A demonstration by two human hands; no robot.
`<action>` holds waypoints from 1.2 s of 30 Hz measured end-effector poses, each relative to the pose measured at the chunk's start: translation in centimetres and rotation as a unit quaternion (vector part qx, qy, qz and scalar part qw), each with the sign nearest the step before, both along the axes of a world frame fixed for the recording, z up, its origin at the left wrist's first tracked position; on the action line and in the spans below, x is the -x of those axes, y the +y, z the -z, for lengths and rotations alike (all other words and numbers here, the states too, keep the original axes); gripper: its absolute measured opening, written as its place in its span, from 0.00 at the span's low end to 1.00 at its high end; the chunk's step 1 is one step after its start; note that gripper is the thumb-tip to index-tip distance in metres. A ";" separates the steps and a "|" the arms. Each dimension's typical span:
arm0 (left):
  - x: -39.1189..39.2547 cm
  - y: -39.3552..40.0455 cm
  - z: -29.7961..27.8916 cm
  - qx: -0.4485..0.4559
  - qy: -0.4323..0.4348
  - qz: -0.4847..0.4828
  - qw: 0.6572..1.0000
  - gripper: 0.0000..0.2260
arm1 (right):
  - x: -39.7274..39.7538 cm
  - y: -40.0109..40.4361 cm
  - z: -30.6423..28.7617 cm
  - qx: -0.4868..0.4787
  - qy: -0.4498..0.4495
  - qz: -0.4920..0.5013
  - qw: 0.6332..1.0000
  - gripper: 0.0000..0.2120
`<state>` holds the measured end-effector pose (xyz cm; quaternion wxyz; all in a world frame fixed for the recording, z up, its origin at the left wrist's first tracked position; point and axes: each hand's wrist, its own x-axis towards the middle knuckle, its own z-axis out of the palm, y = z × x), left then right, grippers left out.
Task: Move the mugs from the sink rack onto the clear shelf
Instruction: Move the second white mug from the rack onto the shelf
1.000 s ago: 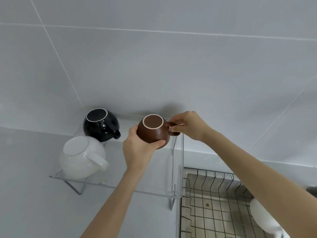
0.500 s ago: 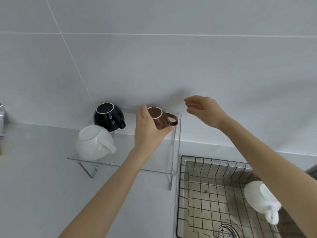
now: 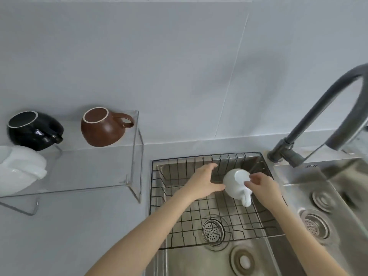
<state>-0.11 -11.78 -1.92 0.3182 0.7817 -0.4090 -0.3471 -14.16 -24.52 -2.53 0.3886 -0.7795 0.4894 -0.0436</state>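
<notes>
Both my hands are down in the rack [image 3: 175, 198] at the white mug [image 3: 236, 183], which sits upside down between them. My left hand [image 3: 205, 183] is spread open, palm at the mug's side. My right hand [image 3: 262, 186] has fingertips on its upturned base, not closed round it (handle sticks out just below). Far off my left hand, the brown mug [image 3: 102, 129] and black mug [image 3: 32, 131] sit on the shelf [image 3: 95, 168].
</notes>
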 end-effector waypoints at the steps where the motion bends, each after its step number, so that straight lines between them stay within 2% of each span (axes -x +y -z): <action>1: 0.2 -1.1 0.9 -0.021 0.008 0.014 1.000 0.34 | 0.3 0.0 1.0 -0.010 0.005 0.020 1.000 0.20; 5: 1.3 -4.4 4.2 -0.062 0.026 0.035 0.997 0.38 | 0.8 0.6 4.0 -0.059 0.009 0.072 0.996 0.22; 10: 2.8 -7.1 6.5 -0.076 0.059 0.036 0.995 0.43 | 0.7 0.0 5.6 -0.042 -0.017 0.136 0.990 0.13; 12: 3.0 -7.6 6.9 -0.060 0.067 0.022 0.996 0.41 | 0.6 -0.2 6.0 -0.065 -0.017 0.134 0.989 0.09; 15: 2.5 -7.8 6.5 -0.031 0.066 0.003 0.997 0.34 | 0.6 0.2 6.4 -0.081 -0.031 0.114 0.990 0.14; 20: 1.4 -6.5 4.5 -0.016 0.034 -0.036 0.999 0.34 | 0.2 1.5 4.7 -0.043 -0.082 0.095 0.991 0.10; 27: -2.4 -0.1 -4.6 0.125 -0.095 -0.168 0.973 0.37 | -3.5 4.0 -5.1 -0.006 -0.199 -0.032 0.979 0.07; 32: -4.7 7.5 -10.6 0.191 -0.155 -0.273 0.930 0.36 | -8.0 7.8 -10.9 -0.037 -0.265 -0.147 0.952 0.08; 36: -6.6 13.9 -11.9 0.204 -0.176 -0.354 0.895 0.36 | -12.3 12.4 -12.6 -0.028 -0.265 -0.237 0.934 0.07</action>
